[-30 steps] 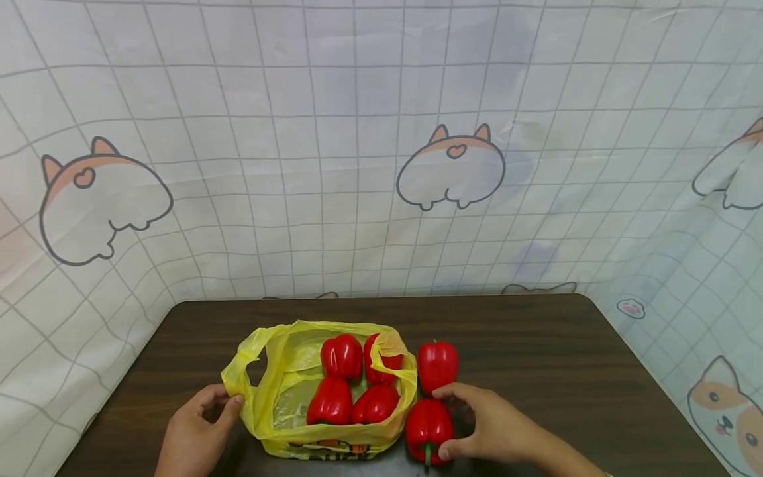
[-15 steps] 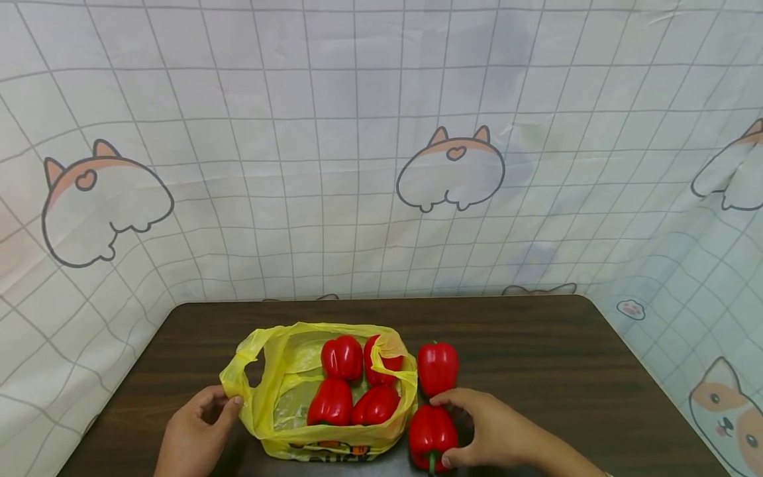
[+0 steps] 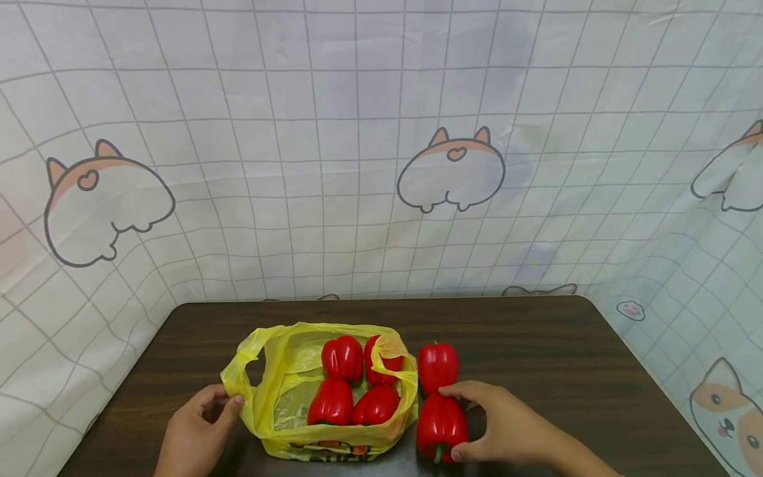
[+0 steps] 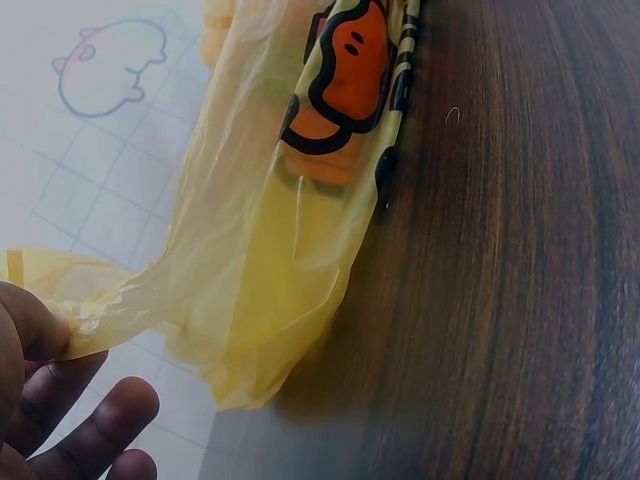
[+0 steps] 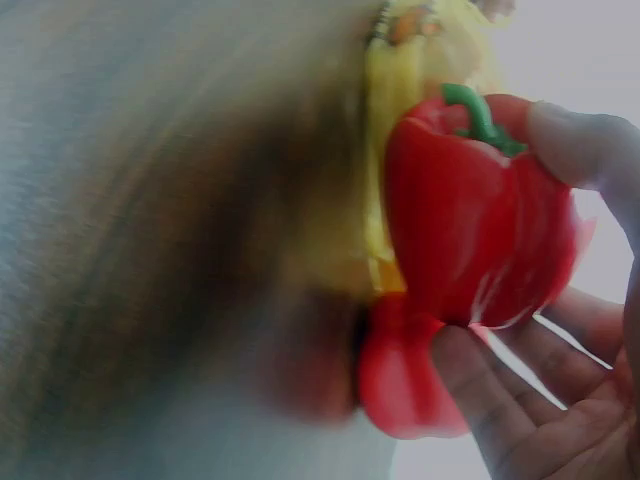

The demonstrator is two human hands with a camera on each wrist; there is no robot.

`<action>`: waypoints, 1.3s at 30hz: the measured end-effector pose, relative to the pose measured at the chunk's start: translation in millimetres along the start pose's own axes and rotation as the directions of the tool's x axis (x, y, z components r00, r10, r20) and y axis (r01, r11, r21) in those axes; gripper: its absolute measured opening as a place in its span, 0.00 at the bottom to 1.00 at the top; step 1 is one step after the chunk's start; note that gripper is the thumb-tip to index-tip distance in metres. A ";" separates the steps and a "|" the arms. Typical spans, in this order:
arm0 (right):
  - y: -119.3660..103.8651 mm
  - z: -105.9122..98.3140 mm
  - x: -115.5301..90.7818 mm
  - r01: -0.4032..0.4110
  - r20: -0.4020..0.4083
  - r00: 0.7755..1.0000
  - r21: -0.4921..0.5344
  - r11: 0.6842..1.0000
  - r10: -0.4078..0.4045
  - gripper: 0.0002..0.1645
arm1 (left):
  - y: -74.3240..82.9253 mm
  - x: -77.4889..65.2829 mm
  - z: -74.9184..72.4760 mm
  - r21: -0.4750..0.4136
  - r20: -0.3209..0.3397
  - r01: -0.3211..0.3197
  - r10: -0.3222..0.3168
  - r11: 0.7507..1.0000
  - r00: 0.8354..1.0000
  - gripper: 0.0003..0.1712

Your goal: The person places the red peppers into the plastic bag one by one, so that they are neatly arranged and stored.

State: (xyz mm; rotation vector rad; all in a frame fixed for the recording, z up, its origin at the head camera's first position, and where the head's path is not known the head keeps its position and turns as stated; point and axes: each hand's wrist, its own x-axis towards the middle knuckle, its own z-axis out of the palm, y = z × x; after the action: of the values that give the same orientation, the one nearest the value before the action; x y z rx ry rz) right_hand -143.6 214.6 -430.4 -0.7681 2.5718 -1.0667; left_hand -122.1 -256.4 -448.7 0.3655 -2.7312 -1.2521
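Note:
My left hand [image 3: 197,427] pinches the left handle of a yellow plastic bag [image 3: 334,437]; the left wrist view has the bag's thin film [image 4: 110,320] between thumb and finger. Inside the bag, which gapes upward, lie several red bell peppers [image 3: 330,403]. To the right of the bag my right hand [image 3: 507,424] grips a red bell pepper [image 3: 441,427], thumb by its green stem and fingers at its far end, as the right wrist view also has it [image 5: 460,210]. Just behind it stands another red bell pepper [image 3: 438,364], close beside the bag.
Everything is on a dark wood-grain table [image 3: 536,344] with rounded far corners. A white gridded cloth [image 3: 357,218] with cartoon dogs hangs behind it and along the sides.
The bell pepper in my right hand has dipped slightly toward me, then shifted right and back. My left hand and the bag have hardly moved.

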 end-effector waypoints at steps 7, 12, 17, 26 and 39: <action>-15.4 -15.2 -4.9 0.052 -0.154 0.987 0.019 0.998 -0.049 0.45 | -0.6 0.3 0.0 0.001 0.003 -0.002 0.002 1.000 1.000 0.23; -28.1 -23.1 -1.4 0.089 -0.192 0.978 0.041 0.995 -0.079 0.46 | -0.4 0.2 0.8 -0.004 0.002 0.001 -0.001 1.000 1.000 0.24; -42.9 -27.0 5.9 0.125 -0.216 0.969 0.024 0.992 -0.117 0.46 | 0.6 -0.1 1.9 -0.009 0.000 0.008 -0.008 1.000 1.000 0.24; -68.6 -24.9 27.6 0.157 -0.227 0.963 0.048 0.986 -0.142 0.46 | 2.7 -0.5 3.0 -0.016 0.003 0.016 -0.016 1.000 1.000 0.23; -89.4 -7.2 60.8 0.218 -0.144 0.970 0.175 0.960 -0.194 0.46 | 5.5 -1.7 2.1 -0.006 -0.015 0.028 -0.028 1.000 1.000 0.24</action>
State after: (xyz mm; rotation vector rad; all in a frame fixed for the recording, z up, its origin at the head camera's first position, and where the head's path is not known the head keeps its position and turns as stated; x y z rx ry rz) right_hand -163.6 131.9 -363.3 -0.9641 2.4827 -1.4430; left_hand -121.8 -251.0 -446.0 0.4116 -2.7191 -1.2582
